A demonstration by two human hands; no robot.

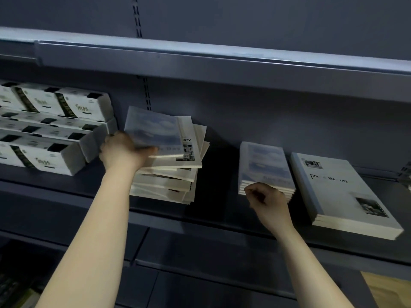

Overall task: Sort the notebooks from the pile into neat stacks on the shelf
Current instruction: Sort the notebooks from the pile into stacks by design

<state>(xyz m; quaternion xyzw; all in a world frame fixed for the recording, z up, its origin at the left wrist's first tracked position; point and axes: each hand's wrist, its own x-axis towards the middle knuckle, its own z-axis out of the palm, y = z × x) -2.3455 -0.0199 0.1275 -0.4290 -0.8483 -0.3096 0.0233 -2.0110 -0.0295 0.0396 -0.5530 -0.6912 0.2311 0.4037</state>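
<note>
We record the left hand (121, 150) gripping a notebook (153, 130) atop the pile (164, 183), the right hand (265, 196) curled empty near the shelf's (213, 215) front edge.

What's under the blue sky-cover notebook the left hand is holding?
A crooked pile of white paper notebooks sits under the blue sky-cover notebook that the left hand grips. The top one shows "ory" and a black-white photo; lower covers are hidden.

A shop: grey metal gondola shelving (222, 61) stocked with identical boxed goods (51, 127)
</note>
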